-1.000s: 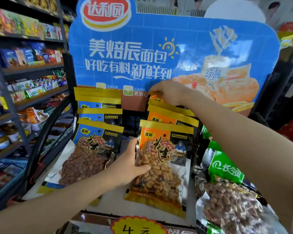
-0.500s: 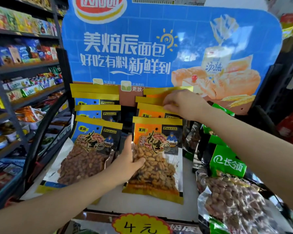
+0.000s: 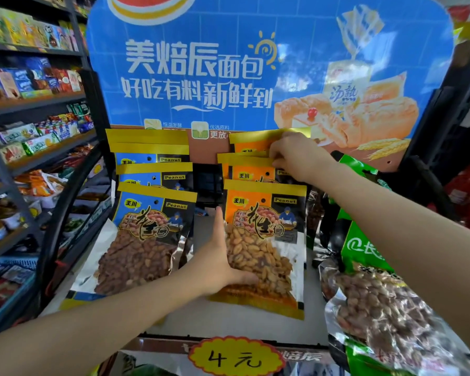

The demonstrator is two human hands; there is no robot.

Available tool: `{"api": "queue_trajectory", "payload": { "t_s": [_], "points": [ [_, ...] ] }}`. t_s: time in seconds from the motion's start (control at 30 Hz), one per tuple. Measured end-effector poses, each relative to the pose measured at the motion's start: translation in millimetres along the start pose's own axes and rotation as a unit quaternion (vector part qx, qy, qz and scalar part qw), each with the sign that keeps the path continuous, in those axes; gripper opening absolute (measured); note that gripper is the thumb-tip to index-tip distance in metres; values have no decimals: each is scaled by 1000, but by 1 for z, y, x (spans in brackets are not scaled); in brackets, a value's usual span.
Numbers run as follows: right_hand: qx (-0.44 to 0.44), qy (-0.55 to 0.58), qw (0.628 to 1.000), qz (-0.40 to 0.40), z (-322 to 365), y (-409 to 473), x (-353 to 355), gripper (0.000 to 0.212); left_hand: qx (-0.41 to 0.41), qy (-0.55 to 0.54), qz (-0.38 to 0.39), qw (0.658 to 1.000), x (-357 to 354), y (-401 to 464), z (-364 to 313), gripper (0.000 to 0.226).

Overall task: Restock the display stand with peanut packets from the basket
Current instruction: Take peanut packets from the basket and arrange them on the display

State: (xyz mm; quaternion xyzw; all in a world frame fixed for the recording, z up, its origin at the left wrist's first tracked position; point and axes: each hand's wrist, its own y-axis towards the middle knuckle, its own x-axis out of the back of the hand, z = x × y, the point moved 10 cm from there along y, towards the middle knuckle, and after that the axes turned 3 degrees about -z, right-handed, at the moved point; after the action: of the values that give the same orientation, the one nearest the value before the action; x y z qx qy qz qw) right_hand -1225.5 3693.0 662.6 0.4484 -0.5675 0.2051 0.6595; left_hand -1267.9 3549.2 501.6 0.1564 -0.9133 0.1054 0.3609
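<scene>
We see the tall blue cardboard display stand [image 3: 174,85], printed with white characters and bread pictures, filling the upper centre. Dark metal shop shelves [image 3: 36,104] stocked with coloured snack boxes run along its left side. On the stand's white shelf three columns of clear-windowed peanut packets lie overlapped: blue-labelled packets with yellow tops [image 3: 149,229] at left, orange-labelled packets with yellow tops [image 3: 263,240] in the middle, and green-labelled packets [image 3: 364,253] at right. A yellow scalloped price tag [image 3: 235,358] sits at the stand's front edge.

The left hand [image 3: 220,264] reaches in from lower left; its palm lies against the left edge of the front orange packet, the thumb stretched across the nut window and the forefinger pointing straight up along the packet's side. It steadies the packet with extended fingers and is not clenched.

The right hand [image 3: 296,153] comes from the right, fingers curled, pinching the yellow top edge of the rearmost orange packet [image 3: 253,143], which stands highest in the column against the backboard. How far its thumb wraps behind we cannot tell.
</scene>
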Motion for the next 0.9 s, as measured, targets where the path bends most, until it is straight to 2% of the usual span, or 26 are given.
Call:
{"api": "queue_trajectory", "payload": {
  "t_s": [0.1, 0.27, 0.43, 0.5, 0.6, 0.77, 0.83, 0.9],
  "points": [
    [35, -8, 999, -19, 12, 1, 3, 23, -9, -42, -23, 999, 1, 11, -3, 141],
    [80, -97, 990, -65, 32, -8, 2, 41, -7, -95, -30, 995, -3, 11, 5, 136],
    [116, -210, 967, -81, 40, -16, -8, 46, -13, -102, -16, 995, -7, 14, 4, 135],
    [124, -218, 965, -80, 40, -17, -15, 50, -18, -103, -8, 995, -8, 16, 3, 136],
    [106, -182, 975, -75, 30, -20, -9, 52, -22, -98, 2, 995, -8, 16, 1, 134],
    [-18, 39, 992, -121, -36, -44, 41, 37, -32, -79, -42, 995, 8, 12, -5, 133],
    [-55, 54, 994, -75, -64, -61, 45, 27, -70, -41, -89, 993, 17, 8, -18, 129],
    [-70, 54, 996, 27, -80, -82, 35, 21, -143, 31, -142, 979, 21, -1, -42, 118]
  ]
}}
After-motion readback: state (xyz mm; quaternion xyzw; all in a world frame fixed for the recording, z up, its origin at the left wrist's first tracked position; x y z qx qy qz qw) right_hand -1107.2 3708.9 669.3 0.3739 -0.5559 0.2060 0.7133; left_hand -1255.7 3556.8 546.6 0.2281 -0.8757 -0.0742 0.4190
